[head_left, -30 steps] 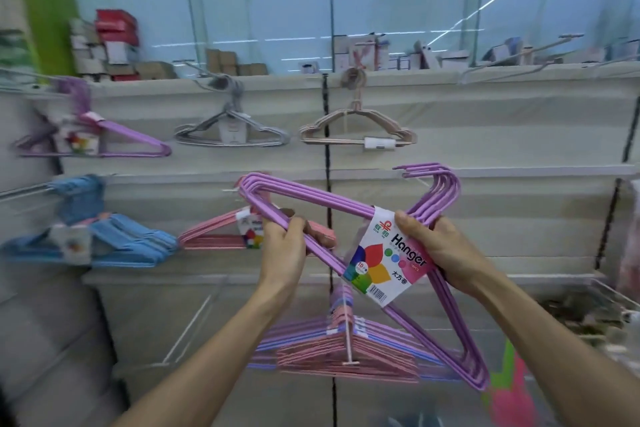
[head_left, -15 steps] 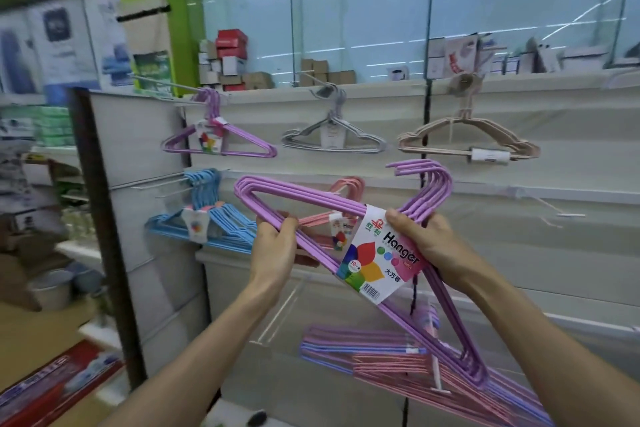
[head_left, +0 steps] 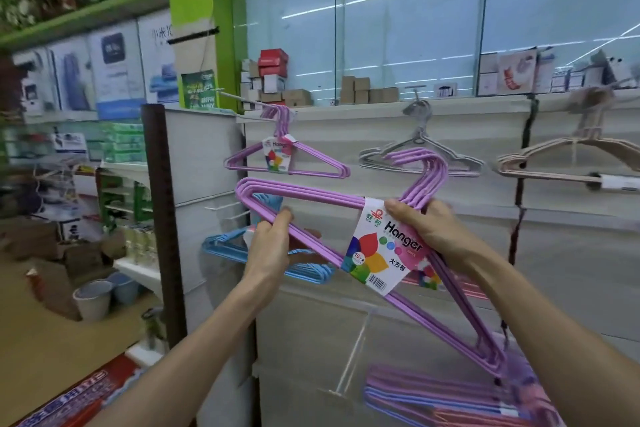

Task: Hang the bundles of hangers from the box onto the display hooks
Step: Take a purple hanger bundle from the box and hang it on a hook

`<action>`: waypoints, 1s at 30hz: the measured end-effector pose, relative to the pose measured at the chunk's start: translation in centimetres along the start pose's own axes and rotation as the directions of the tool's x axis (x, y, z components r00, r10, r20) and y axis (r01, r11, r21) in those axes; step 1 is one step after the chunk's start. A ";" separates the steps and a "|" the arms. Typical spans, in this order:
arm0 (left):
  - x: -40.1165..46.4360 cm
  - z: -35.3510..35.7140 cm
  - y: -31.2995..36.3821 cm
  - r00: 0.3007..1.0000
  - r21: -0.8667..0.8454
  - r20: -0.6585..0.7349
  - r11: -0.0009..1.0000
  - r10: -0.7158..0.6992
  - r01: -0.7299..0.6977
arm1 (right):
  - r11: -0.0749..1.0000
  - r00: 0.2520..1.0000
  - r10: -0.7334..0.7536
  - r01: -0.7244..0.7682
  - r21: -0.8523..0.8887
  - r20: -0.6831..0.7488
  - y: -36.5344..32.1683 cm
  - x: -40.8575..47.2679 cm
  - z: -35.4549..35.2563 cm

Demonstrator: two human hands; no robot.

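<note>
Far left, on the floor: stacked buckets beside cardboard boxes, a dark upright post at the end of the display wall.

Upper left of the wall: a hung purple bundle on a display hook, labelled, hanging level. Below it a blue bundle on a lower hook, partly hidden behind the left forearm and hand.

Left hand: grip clenched around the lower bar of the held purple bundle near its left corner, fingers curled over the wires, thumb on the near side.

The held bundle sits in mid-air in front of the wall, between both hands, tilted so its left corner is high and its right corner drops toward the lower right. Its hook ends curl upward above the right hand, just in front of a grey bundle hung on the wall. A white paper label reading "Hanger" wraps the wires at the middle.

Right hand: grip grasping the bundle at the neck, thumb pressed on the top edge of the label, fingers behind.

Right of that: a beige bundle, blurred, hung at the wall's upper right. Lower right corner: a pile of purple, blue and pink hangers lying flat; what carries them cannot be told.
</note>
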State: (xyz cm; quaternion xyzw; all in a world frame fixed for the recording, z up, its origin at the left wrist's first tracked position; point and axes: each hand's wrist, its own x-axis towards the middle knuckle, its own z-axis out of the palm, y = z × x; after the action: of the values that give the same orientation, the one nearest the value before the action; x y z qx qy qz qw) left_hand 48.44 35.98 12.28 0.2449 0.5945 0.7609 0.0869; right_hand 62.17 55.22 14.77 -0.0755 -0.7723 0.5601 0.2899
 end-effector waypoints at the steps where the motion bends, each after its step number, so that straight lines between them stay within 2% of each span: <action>1: 1.1 -0.9 0.2 1.000 -0.012 0.005 1.000 0.006 -0.006 | 1.000 1.000 -0.011 0.011 -0.013 -0.002 -0.2 1.1 1.0; 8: 7.9 -6.4 1.2 1.000 -0.156 0.022 0.988 0.005 -0.001 | 0.995 0.996 -0.085 0.086 -0.048 0.017 -2.0 7.8 7.1; 15: 14.7 -9.7 0.7 0.999 -0.253 0.026 0.967 -0.029 0.035 | 0.980 0.993 -0.115 0.118 -0.159 0.029 -3.1 14.4 10.8; 25: 23.9 -10.8 0.1 0.988 -0.349 0.144 0.931 -0.055 0.103 | 0.932 0.983 -0.178 0.179 -0.314 0.030 -3.9 24.1 12.0; 30: 29.0 -10.9 0.8 0.983 -0.386 0.161 0.910 -0.092 0.148 | 0.907 0.974 -0.208 0.225 -0.356 0.086 -5.1 29.3 12.1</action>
State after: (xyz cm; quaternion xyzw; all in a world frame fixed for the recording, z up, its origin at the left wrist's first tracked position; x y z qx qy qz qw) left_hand 18.27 38.67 18.99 0.2376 0.4345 0.8398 0.2227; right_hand 32.75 56.41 27.54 -0.0288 -0.8726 0.3735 0.3135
